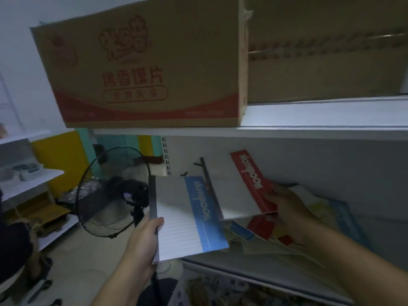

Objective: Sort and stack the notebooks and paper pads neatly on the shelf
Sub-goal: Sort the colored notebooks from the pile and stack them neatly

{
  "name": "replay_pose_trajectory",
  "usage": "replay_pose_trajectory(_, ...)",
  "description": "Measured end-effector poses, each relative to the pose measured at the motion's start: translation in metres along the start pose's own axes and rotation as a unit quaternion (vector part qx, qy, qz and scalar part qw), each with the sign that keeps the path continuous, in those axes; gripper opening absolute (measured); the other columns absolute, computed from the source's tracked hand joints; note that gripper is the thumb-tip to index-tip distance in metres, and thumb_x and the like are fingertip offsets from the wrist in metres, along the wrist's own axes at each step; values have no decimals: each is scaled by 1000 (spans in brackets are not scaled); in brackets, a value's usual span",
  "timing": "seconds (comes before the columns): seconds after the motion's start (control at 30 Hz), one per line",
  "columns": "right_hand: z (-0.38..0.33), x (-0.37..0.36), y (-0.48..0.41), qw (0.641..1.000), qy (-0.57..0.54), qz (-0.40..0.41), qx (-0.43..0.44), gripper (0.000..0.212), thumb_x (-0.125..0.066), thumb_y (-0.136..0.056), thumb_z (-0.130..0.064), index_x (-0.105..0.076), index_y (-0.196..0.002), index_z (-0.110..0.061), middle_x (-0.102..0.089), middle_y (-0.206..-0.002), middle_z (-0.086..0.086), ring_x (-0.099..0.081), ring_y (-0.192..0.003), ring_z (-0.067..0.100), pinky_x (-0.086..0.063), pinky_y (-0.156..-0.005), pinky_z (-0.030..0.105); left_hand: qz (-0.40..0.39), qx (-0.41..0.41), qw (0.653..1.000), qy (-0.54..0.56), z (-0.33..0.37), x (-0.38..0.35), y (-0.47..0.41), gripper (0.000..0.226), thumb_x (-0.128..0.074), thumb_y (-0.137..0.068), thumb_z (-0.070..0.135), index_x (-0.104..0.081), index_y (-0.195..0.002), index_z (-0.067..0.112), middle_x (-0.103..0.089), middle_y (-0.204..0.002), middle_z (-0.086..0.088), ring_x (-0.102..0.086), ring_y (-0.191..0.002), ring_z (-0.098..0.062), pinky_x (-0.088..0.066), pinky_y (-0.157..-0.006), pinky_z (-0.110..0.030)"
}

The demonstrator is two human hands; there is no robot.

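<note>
L hand [141, 239] grips blue notebook [198, 219]; R hand [287, 208] red notebook [249, 184], over shelf [309, 131].

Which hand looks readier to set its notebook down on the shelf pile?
Probably the right hand: its red notebook is above the loose pile, while the left hand's blue notebook overhangs the shelf's end.

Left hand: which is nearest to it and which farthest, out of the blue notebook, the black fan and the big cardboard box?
1. Blue notebook: gripped in the left hand.
2. Black fan: standing just left, behind it.
3. Cardboard box: on the shelf above.
</note>
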State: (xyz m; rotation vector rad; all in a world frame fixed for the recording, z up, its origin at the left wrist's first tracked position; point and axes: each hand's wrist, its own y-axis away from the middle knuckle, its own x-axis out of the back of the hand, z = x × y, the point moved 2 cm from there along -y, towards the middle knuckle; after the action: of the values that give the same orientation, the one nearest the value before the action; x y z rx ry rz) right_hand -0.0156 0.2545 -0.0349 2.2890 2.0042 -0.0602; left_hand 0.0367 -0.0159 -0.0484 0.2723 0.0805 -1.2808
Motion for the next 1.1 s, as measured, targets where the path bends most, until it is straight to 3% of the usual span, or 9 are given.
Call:
replay_pose_trajectory(0.2, 31, 45, 33, 989, 146, 30, 7, 25, -46, -95, -4, -59, -114, -11, -67, -104, 11, -63, -93, 26, -50, -80, 33, -76, 27, 996, -27, -32, -102, 25, 16, -44, -98, 13, -58, -97, 5, -60, -75, -17, -59, -66, -32, -44, -54, -34)
replay_pose_trajectory(0.43, 18, 198, 103, 988, 109, 103, 20, 16, -47, -97, -10, -56, -101, -23, -65, -89, -6, -63, -80, 9, -48, -68, 16, -227, 47, 972, -26, -75, -258, 103, 27, -47, -97, 34, -64, -100, 14, -71, -92, -13, -67, -85, -32, -55, -77, -43)
replay_pose_trajectory(0.57, 12, 318, 160, 978, 87, 187, -6, 19, -45, -96, -6, -61, -102, -13, -69, -85, 2, -64, -73, 14, -48, -61, 18, -306, 91, 947, -38, -114, -357, 180, 25, -50, -96, 33, -64, -96, 12, -71, -88, -16, -68, -82, -34, -56, -79, -46)
replay_pose_trajectory(0.67, 8, 403, 203, 970, 74, 231, -20, 26, -43, -96, -2, -62, -108, -15, -72, -92, 6, -68, -76, 17, -51, -62, 21, -339, 139, 930, -27, -146, -429, 237, 32, -51, -95, 35, -64, -104, 8, -73, -90, -19, -70, -81, -37, -57, -78, -48)
replay_pose_trajectory(0.77, 8, 476, 241, 962, 63, 263, -23, 29, -43, -94, 1, -62, -95, -21, -73, -84, -1, -68, -67, 12, -52, -57, 23, -373, 173, 911, -16, -174, -488, 294, 33, -49, -95, 36, -64, -98, 7, -74, -81, -17, -70, -76, -35, -56, -64, -37)
replay_pose_trajectory(0.83, 9, 519, 262, 955, 58, 290, -35, 33, -42, -92, 4, -61, -91, -23, -73, -83, -1, -70, -72, 18, -55, -64, 29, -388, 189, 902, -20, -194, -520, 324, 38, -45, -97, 40, -63, -101, 6, -73, -81, -17, -70, -75, -34, -54, -61, -34)
replay_pose_trajectory(0.9, 11, 556, 279, 945, 60, 318, -48, 35, -43, -90, 6, -61, -97, -22, -73, -90, 3, -71, -81, 24, -57, -72, 34, -407, 212, 888, -28, -211, -547, 348, 41, -43, -98, 40, -63, -101, 4, -73, -82, -19, -69, -77, -35, -53, -61, -35)
replay_pose_trajectory(0.97, 13, 590, 290, 937, 61, 337, -61, 36, -44, -89, 8, -61, -108, -17, -72, -94, 6, -71, -83, 25, -56, -68, 32, -430, 229, 872, -34, -226, -573, 363, 36, -45, -98, 34, -63, -98, 2, -73, -82, -21, -68, -79, -36, -53, -64, -37)
replay_pose_trajectory(1.1, 18, 648, 296, 933, 69, 347, -70, 36, -44, -88, 9, -64, -108, -14, -74, -88, 5, -71, -75, 21, -53, -62, 25, -404, 187, 889, -106, -258, -631, 381, 25, -42, -99, 26, -53, -110, 6, -67, -97, -24, -67, -86, -39, -56, -77, -48)
